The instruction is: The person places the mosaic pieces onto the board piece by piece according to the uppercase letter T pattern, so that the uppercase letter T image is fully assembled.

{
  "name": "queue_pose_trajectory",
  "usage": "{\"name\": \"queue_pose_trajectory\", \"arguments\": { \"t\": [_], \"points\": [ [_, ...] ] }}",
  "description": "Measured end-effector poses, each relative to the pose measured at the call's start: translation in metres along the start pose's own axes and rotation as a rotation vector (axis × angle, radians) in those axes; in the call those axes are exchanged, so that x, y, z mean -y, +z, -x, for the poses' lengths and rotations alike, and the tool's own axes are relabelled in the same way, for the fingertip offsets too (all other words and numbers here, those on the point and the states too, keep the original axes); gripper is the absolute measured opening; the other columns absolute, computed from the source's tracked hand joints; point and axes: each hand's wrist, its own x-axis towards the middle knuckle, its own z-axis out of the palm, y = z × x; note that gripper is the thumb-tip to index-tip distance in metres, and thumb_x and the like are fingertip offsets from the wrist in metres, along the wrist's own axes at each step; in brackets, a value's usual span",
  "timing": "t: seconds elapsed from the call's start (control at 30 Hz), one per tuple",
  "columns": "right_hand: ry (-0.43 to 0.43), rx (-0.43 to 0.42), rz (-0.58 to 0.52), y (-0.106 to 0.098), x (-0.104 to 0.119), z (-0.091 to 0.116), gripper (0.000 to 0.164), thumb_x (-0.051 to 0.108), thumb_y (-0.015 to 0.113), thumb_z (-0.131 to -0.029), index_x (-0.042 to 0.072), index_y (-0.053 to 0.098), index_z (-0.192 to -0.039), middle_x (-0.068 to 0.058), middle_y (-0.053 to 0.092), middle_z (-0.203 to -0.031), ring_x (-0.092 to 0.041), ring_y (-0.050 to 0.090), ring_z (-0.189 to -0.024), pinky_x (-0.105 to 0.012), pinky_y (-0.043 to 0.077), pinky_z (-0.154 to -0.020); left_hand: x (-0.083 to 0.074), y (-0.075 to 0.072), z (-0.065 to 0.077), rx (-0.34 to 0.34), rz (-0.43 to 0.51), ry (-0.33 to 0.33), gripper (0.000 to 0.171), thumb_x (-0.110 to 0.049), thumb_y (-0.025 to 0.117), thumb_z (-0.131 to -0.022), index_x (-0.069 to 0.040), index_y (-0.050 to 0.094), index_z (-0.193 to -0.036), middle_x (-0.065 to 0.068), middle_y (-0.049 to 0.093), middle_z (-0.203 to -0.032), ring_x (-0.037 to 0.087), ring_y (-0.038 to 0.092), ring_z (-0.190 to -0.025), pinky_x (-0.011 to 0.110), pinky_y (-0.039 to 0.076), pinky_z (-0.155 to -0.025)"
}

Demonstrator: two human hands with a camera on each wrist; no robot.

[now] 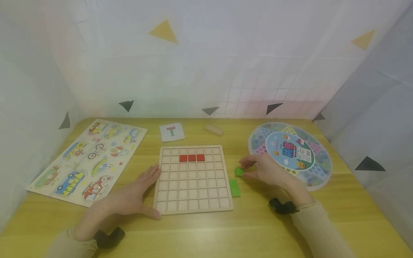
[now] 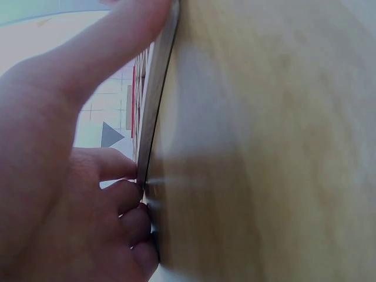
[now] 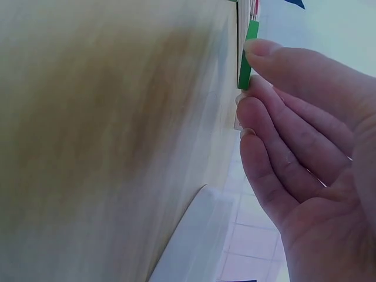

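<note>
A wooden grid board (image 1: 191, 215) lies flat on the table, with a row of three red square tiles (image 1: 191, 158) in its upper part. My left hand (image 1: 129, 197) is spread at the board's left side, fingertips touching its edge and the thumb at the near left corner; the left wrist view shows the thumb (image 2: 111, 41) along the edge. Right of the board, my right hand (image 1: 266, 170) pinches a green tile (image 1: 239, 172) between thumb and fingers, tilted in the right wrist view (image 3: 248, 56). More green tile (image 1: 235, 188) lies against the board's right edge.
At the back are a pattern card (image 1: 172, 132) with a red and green figure and a small wooden block (image 1: 214, 130). A vehicle puzzle board (image 1: 87, 161) lies at the left. The round game box (image 1: 322, 157) is close behind my right hand.
</note>
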Motion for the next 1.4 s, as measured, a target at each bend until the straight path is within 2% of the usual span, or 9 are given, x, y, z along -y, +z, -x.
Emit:
{"name": "queue_pose_trajectory", "arguments": {
  "t": [0.4, 0.63, 1.0, 1.23, 1.4],
  "points": [
    [-0.019, -0.019, 0.021, -0.001, 0.001, -0.001, 0.033, 0.016, 0.083, -0.081, 0.01, 0.074, -0.111, 0.008, 0.075, -0.098, -0.013, 0.069, -0.094, -0.042, 0.057, -0.087, -0.001, -0.002, 0.0, -0.001, 0.001, -0.005, 0.134, -0.068, 0.08, -0.066, -0.006, 0.009, -0.161, 0.013, -0.003, -0.169, 0.044, 0.001, -0.152, 0.064, 0.013, -0.12],
    [-0.042, -0.035, 0.019, -0.001, 0.002, 0.0, 0.032, 0.014, 0.082, -0.081, 0.009, 0.074, -0.111, 0.007, 0.075, -0.097, -0.014, 0.069, -0.093, -0.042, 0.057, -0.086, 0.0, -0.002, 0.0, -0.002, -0.003, 0.006, 0.134, -0.069, 0.079, -0.066, -0.006, 0.009, -0.161, 0.013, -0.003, -0.169, 0.044, 0.001, -0.152, 0.064, 0.013, -0.12],
    [-0.024, -0.029, 0.011, -0.003, 0.008, -0.001, 0.033, 0.014, 0.082, -0.082, 0.009, 0.073, -0.113, 0.007, 0.075, -0.1, -0.015, 0.069, -0.096, -0.043, 0.057, -0.088, -0.001, -0.002, 0.001, -0.01, -0.002, 0.008, 0.134, -0.068, 0.08, -0.066, -0.005, 0.01, -0.161, 0.015, -0.002, -0.168, 0.045, 0.001, -0.152, 0.064, 0.013, -0.12],
    [-0.042, -0.028, 0.021, -0.004, 0.021, -0.009, 0.028, 0.02, 0.081, -0.084, 0.013, 0.075, -0.11, 0.007, 0.075, -0.101, -0.015, 0.068, -0.098, -0.044, 0.055, -0.092, -0.002, -0.001, 0.001, -0.007, -0.006, 0.008, 0.133, -0.067, 0.08, -0.066, -0.005, 0.01, -0.16, 0.015, -0.002, -0.168, 0.044, 0.001, -0.152, 0.064, 0.014, -0.12],
    [-0.032, 0.013, 0.005, -0.002, 0.037, -0.023, 0.034, 0.021, 0.08, -0.085, 0.012, 0.073, -0.117, 0.007, 0.075, -0.104, -0.015, 0.068, -0.1, -0.043, 0.056, -0.092, -0.002, -0.001, 0.0, -0.004, -0.003, 0.007, 0.133, -0.067, 0.08, -0.066, -0.004, 0.01, -0.16, 0.015, -0.002, -0.168, 0.044, 0.001, -0.152, 0.064, 0.013, -0.12]
  ]
}}
